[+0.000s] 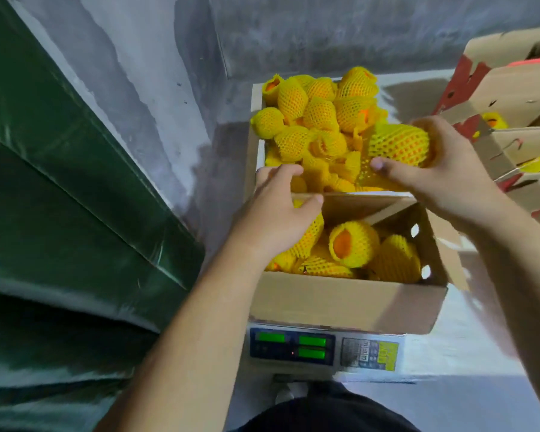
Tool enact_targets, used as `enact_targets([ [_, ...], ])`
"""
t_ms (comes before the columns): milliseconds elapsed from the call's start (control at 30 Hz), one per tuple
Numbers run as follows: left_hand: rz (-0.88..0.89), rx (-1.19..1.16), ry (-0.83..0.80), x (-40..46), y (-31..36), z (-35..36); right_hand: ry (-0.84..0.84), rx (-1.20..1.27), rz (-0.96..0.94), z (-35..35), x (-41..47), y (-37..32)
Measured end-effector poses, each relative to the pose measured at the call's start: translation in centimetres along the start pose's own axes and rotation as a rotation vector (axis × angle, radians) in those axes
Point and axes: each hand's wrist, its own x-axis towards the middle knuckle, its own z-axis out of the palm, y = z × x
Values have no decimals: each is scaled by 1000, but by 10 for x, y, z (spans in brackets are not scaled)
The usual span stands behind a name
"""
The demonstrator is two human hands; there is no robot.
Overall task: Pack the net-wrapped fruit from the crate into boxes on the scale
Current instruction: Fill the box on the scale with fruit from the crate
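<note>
right hand (449,176) grip on net-wrapped fruit (399,145)

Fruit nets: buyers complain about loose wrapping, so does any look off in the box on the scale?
One fruit in the box on the scale shows bare orange skin through its net's open end. Nothing else stands out.

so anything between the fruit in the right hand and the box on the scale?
Nothing visible. The right hand holds the netted fruit over the crate; the box is open-topped, with the left hand at its far-left edge.
</note>
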Motion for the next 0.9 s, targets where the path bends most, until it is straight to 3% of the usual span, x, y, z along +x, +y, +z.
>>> enact_targets([
  [200, 4, -155, 45, -32, -37, -19, -83, -2, -142, 22, -47, -41],
  [367, -63, -109, -47, -51, -67, -33, -317, -181, -183, 64, -70, -60],
  [533, -76, 13, -140, -67, -85, -36, -229, -25, -122, 74, -92, -68],
  [700, 14, 96, -58, -75, -81, -38, -246, -178, -187, 78, -106, -72],
  [900, 150, 94, -74, -88, -66, -41, -344, -212, -243, 87, -121, -83],
])
